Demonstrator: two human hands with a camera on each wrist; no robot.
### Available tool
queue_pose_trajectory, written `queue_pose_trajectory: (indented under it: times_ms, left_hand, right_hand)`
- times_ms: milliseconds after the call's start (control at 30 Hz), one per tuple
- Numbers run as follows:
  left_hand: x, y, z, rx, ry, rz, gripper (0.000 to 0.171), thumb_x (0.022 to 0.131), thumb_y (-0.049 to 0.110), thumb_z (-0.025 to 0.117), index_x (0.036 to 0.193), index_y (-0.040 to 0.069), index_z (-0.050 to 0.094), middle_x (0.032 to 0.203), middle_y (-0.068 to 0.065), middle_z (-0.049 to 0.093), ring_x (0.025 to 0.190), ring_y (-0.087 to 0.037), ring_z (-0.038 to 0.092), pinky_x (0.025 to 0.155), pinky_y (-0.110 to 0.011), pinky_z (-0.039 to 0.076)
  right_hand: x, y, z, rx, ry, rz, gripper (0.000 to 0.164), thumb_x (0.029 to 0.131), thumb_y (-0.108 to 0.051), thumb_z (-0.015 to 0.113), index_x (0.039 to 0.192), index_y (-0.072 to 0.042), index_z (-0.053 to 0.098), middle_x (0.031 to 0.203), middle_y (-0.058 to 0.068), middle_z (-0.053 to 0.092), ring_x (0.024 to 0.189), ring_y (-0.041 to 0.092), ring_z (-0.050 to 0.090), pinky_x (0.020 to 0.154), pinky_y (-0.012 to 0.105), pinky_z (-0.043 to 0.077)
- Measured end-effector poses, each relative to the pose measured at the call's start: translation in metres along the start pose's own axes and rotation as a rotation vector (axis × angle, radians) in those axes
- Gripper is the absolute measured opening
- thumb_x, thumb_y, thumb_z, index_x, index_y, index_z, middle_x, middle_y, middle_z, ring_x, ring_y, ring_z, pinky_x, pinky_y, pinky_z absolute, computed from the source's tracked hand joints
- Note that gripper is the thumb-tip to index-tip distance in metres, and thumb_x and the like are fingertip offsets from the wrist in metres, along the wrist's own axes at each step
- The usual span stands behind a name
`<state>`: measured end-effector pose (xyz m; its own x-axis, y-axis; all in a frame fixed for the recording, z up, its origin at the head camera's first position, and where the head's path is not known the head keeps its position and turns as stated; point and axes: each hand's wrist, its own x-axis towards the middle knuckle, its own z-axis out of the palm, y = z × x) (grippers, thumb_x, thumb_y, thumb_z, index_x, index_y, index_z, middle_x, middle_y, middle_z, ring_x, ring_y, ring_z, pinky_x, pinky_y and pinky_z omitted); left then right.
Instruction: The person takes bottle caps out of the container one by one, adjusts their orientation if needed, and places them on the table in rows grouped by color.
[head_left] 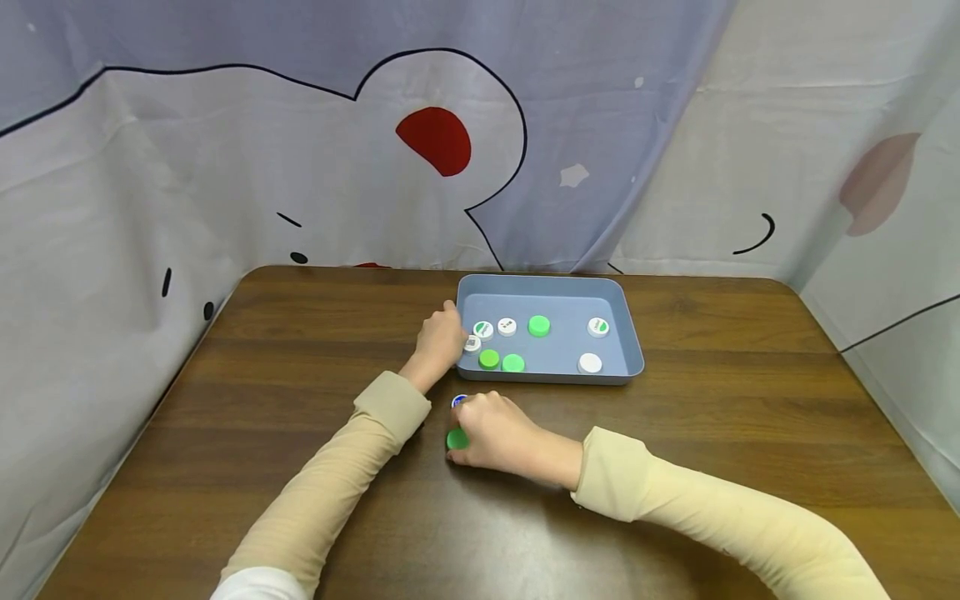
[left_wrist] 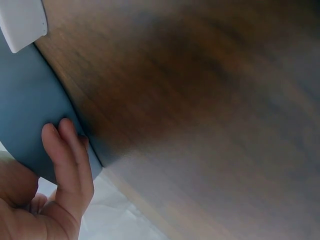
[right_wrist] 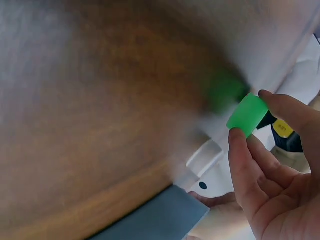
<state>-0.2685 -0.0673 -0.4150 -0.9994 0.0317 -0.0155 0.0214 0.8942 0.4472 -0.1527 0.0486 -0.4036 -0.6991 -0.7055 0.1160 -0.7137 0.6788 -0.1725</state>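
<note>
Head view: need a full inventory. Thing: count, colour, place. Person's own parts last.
Table: 1, brown, under everything handled
Tray: 1, blue-grey, on table's far part
White caps: 5, white, four printed, in tray
Green caps: 3, green shades, in tray
Blue-and-white cap: 1, on near side of tray, partly hidden by right hand
Held green cap: 1, green, pinched in right hand
Patterned cloth: count unclear, mainly white and pale violet-blue, behind table
Sleeves: 2, cream, on forearms
Hands: 2, bare; left hand at tray's left end, right nearer
</note>
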Motion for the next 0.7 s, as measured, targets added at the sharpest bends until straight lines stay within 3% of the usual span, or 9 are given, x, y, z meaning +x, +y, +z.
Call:
queue_pose_trajectory:
  times_ms: [700]
  left_hand:
    - [0.0011, 0.0002, 0.0000, 0.004, -0.017, -0.011, 0.041, 0.095, 0.012, 0.054, 0.130, -0.008, 0.042, 0.105, -0.026, 0.065, 0.095, -0.039, 0.067, 0.076, -0.046, 0.055]
  right_hand:
    - [-0.0039, -0.0044, 0.0052, -0.038, 0.010, 0.008, 0.029, 0.071, -0.039, 0.081, 0.070, -0.015, 0.064, 0.068, -0.005, 0.057, 0.054, 0.015, 0.057, 0.051, 0.028, 0.048]
